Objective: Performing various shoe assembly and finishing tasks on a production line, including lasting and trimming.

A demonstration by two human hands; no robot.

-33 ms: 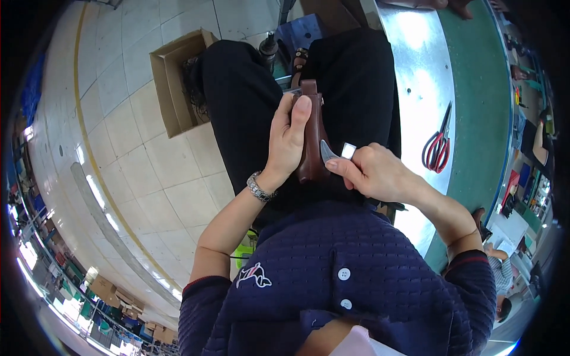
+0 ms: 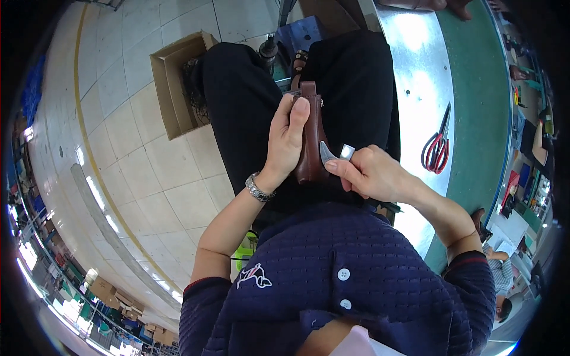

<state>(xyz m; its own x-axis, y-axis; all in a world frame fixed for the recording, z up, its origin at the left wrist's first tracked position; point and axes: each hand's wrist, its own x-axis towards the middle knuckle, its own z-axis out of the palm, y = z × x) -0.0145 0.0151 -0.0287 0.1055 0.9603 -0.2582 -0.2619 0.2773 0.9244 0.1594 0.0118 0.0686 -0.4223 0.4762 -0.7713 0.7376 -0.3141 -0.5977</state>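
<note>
Left hand [image 2: 285, 139]: grip closed around a brown leather piece [image 2: 312, 139], thumb flat on its face. The piece is located over the lap, between the thighs [image 2: 356, 83]. Right hand [image 2: 380, 172]: grip narrow, holding a curved metal tool [image 2: 326, 152], thumb along it. Tool tip lies at the leather's right edge; contact cannot be determined. Red-handled scissors [image 2: 437, 148] rest on the tabletop [image 2: 415, 89], right.
</note>
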